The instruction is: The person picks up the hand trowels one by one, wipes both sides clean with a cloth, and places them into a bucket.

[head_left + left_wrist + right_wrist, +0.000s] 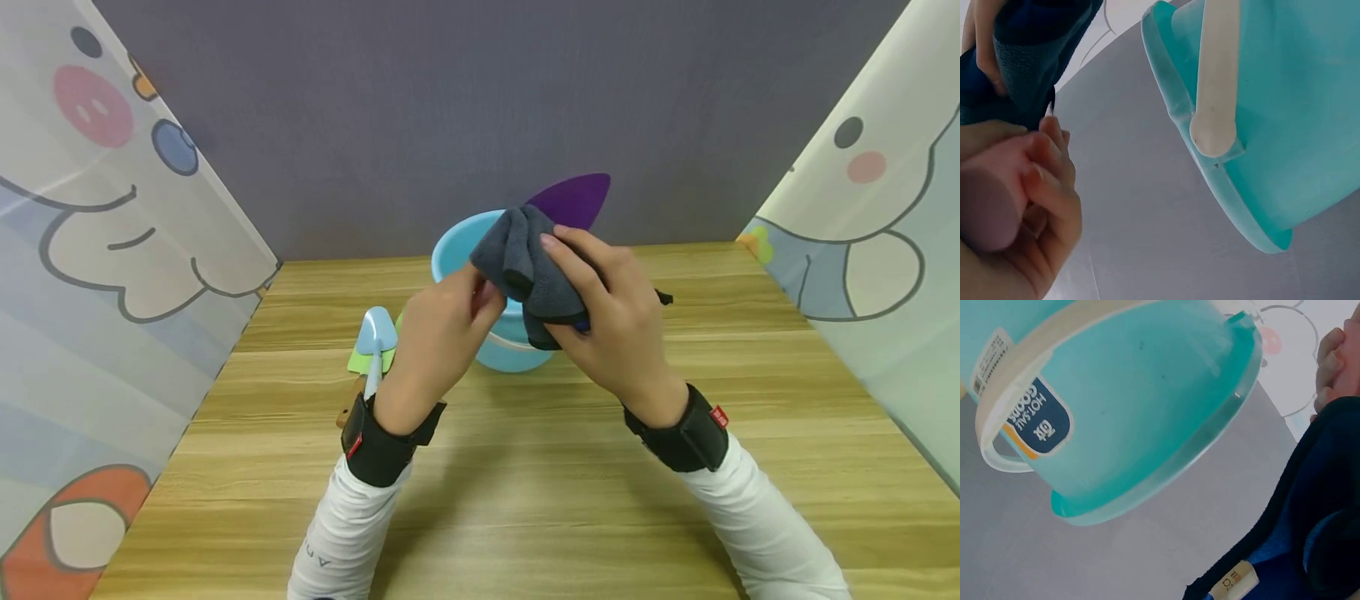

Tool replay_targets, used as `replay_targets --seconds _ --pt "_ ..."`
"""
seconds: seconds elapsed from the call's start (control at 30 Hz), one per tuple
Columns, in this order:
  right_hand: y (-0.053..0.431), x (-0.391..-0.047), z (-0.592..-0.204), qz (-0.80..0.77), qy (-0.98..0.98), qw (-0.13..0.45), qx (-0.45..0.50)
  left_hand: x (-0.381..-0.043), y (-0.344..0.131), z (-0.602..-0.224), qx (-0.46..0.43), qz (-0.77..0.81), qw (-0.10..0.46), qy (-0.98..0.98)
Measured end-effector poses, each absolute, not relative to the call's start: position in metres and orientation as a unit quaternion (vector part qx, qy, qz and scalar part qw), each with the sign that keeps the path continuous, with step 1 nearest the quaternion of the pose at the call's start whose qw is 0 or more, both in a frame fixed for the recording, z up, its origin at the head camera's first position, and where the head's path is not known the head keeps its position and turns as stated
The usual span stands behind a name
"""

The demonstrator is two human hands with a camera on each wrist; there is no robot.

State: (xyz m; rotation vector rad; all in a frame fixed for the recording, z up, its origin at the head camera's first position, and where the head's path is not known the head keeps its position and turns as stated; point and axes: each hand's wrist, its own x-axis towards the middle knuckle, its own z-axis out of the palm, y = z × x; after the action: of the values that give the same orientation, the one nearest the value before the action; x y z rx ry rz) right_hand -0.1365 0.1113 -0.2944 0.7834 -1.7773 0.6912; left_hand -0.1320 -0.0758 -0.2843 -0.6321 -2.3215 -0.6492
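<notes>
A dark grey bunched cloth (551, 275) with black edging is held up in front of the bucket, overlapping its rim in the head view. My right hand (618, 308) grips it from the right, fingers on top and thumb beneath. At its lower left corner, my left hand (450, 321) pinches with curled fingers; in the left wrist view these fingers (1054, 187) meet the cloth (1022, 75). The right wrist view shows a bluish face of the cloth (1310, 506) and a small pale tag (1235, 581). Behind stands a light blue bucket (513, 358) with a white handle (1217, 75).
Left of the bucket lie a small light blue trowel (377, 333), a green piece (360, 363) and a wooden handle (347, 412). A purple pointed shape (577, 200) rises behind the bucket. A small black end (664, 297) shows past my right hand. A grey wall (480, 108) backs the wooden table (540, 500).
</notes>
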Motion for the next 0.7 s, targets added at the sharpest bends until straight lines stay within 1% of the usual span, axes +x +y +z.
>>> replay_targets --seconds 0.2,0.43,0.7 --pt "0.1128 -0.1413 -0.2988 0.266 -0.752 0.506 0.327 -0.1332 -0.0736 -0.2881 -0.277 -0.247 0.309 -0.876" --pt "0.1120 -0.1426 -0.3009 0.259 -0.757 0.507 0.321 -0.1298 -0.0714 -0.2874 -0.269 -0.206 0.310 -0.888" --pt "0.1107 -0.1411 -0.2984 0.265 -0.752 0.524 0.301 -0.1303 -0.0681 -0.2880 -0.279 -0.206 0.316 -0.883"
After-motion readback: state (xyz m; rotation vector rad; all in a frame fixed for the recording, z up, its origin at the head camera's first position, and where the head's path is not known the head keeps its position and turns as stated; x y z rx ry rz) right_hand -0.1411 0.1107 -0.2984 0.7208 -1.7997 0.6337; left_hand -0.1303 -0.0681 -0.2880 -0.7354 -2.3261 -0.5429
